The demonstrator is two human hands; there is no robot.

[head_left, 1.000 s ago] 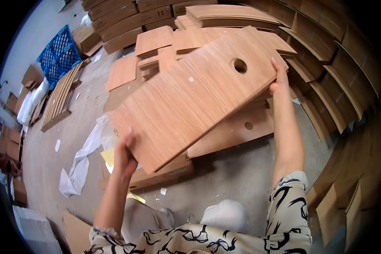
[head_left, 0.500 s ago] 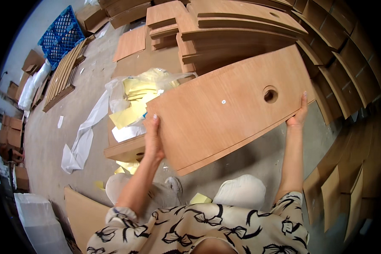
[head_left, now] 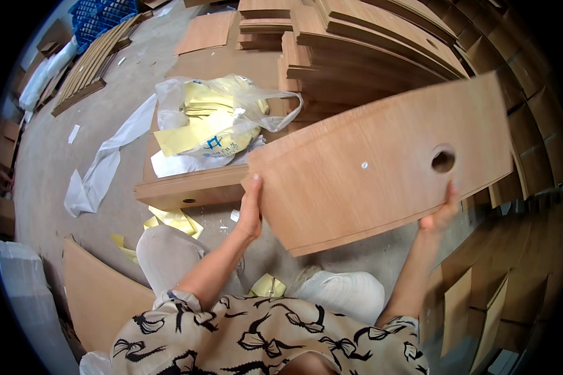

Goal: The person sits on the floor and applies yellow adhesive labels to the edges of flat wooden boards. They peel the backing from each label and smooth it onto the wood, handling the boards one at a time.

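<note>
A light-brown wooden panel (head_left: 331, 194) is held up in front of me, tilted so its right end sits higher. It has a round hole near its right end and a small pale round spot near the middle. My left hand (head_left: 251, 209) grips its left end, thumb on the face. My right hand (head_left: 442, 211) is closed on the lower edge, below the hole, with the thumb on the face. The fingers behind the panel are hidden. Left of the panel, a clear plastic bag (head_left: 272, 103) with yellow sheets (head_left: 209, 107) lies on a wooden panel stack (head_left: 219, 189).
Stacked wooden panels (head_left: 381, 31) stand at the back. Cardboard dividers (head_left: 481, 294) fill the right side. White plastic film (head_left: 109, 150) and crumpled yellow paper (head_left: 175, 219) lie on the floor at left. A blue plastic pallet (head_left: 100, 22) and wooden slats (head_left: 97, 62) are far left.
The panel has shifted to the right with both hands. My right hand has slid left along its lower edge, closer beneath the hole. My view has turned, showing more of the bag.
</note>
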